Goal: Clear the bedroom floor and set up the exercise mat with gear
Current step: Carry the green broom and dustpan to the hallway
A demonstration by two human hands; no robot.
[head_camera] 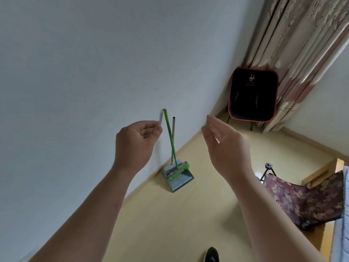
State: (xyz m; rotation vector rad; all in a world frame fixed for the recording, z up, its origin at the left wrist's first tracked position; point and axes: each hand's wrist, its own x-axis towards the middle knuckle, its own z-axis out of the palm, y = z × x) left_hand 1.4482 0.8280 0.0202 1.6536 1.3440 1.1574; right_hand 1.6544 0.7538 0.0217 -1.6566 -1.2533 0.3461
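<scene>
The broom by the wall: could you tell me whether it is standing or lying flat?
Standing, tilted: the broom leans toward the wall, and its head sits in the dustpan on the floor.

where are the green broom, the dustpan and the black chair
green broom [168, 129], head view, on the upper part of its handle
dustpan [182, 181], head view, on the grey tray
black chair [253, 95], head view, on the middle of its fabric seat

Shoe [211, 255] cut off at bottom, unclear whether left fingers [151, 128] touch broom [171, 140]
</scene>
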